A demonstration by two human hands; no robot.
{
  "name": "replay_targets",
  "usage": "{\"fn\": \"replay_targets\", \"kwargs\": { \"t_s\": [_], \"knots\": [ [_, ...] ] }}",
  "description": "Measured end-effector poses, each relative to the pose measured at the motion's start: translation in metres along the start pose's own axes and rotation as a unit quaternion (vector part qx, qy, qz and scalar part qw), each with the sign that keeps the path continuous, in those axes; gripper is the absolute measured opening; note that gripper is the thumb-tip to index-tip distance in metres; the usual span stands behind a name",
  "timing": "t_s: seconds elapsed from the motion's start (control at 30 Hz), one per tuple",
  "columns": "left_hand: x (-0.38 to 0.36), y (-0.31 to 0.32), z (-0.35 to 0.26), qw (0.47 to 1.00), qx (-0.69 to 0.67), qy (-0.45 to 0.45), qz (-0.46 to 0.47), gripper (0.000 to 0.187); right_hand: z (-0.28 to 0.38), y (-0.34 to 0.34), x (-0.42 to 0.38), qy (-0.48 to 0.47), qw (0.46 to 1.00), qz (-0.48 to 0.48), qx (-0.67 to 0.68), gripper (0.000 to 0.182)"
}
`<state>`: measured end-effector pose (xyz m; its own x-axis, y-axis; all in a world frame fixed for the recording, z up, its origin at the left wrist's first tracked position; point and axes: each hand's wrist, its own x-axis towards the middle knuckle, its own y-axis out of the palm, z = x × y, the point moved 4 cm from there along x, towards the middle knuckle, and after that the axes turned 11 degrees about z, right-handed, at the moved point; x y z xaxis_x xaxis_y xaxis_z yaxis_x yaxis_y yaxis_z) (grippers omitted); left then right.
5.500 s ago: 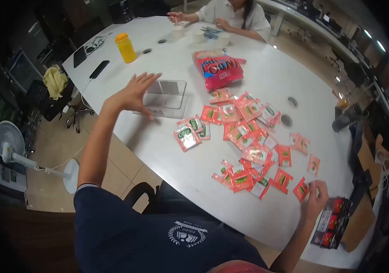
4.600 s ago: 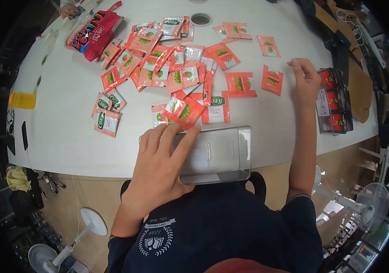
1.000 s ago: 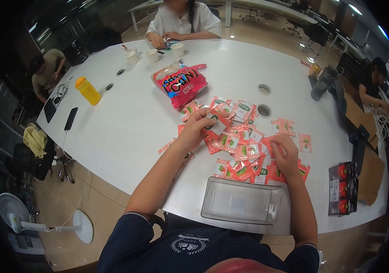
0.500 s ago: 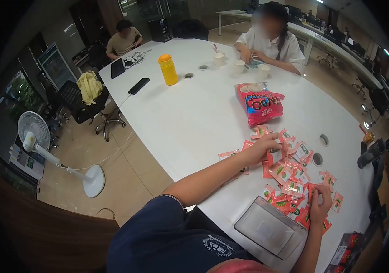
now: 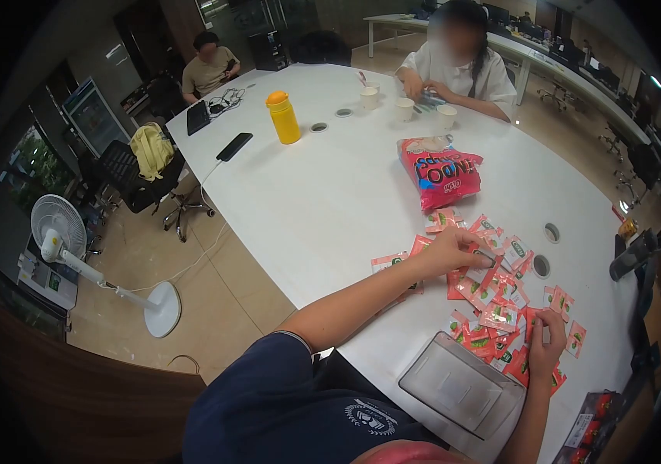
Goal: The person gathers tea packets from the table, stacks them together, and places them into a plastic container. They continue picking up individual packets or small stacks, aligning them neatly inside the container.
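Note:
My left hand (image 5: 454, 253) is over the upper part of a pile of small pink and red packets (image 5: 498, 315), thumb and fingers closed on one packet (image 5: 479, 265). Lower right, my right hand (image 5: 548, 346) rests at the edge of the pile beside red packets, its fingers loosely curled and apart from the thumb. Nothing is plainly held in it. A translucent grey plastic container (image 5: 462, 385) lies just left of my right wrist. Beyond the pile stands a pink snack bag (image 5: 445, 174).
On the white table (image 5: 307, 205) are a yellow bottle (image 5: 284, 120), a phone (image 5: 234, 146) and paper cups (image 5: 404, 110). A person in white (image 5: 462, 73) handles small items across it; another person (image 5: 208, 69) sits far left. A dark bottle (image 5: 638, 257) is at right.
My left hand has turned slightly and shifted a little to the right, and the packet in its grip sits differently. My right hand has barely moved.

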<state>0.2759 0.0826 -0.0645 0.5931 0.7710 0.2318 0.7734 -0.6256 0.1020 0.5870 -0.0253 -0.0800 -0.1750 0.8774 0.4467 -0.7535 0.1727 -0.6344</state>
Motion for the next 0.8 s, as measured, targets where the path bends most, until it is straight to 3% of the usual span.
{"fn": "replay_targets", "kwargs": {
  "t_s": [0.33, 0.57, 0.73, 0.8],
  "knots": [
    [-0.003, -0.007, -0.005, 0.996, 0.052, -0.059, -0.052, 0.032, 0.001, 0.001, 0.0, 0.001, 1.0, -0.003, 0.01, 0.008],
    [-0.004, -0.002, -0.019, 0.997, 0.042, -0.032, -0.054, 0.044, 0.01, 0.0, 0.003, -0.022, 1.0, -0.004, -0.008, 0.007],
    [0.006, -0.008, 0.004, 0.995, 0.035, 0.048, -0.075, 0.038, 0.011, 0.0, 0.003, -0.03, 0.999, -0.01, -0.008, 0.007],
    [0.005, -0.012, 0.011, 0.996, -0.03, 0.03, -0.081, 0.035, 0.012, 0.0, 0.003, -0.029, 0.999, -0.012, -0.006, 0.006]
  ]
}}
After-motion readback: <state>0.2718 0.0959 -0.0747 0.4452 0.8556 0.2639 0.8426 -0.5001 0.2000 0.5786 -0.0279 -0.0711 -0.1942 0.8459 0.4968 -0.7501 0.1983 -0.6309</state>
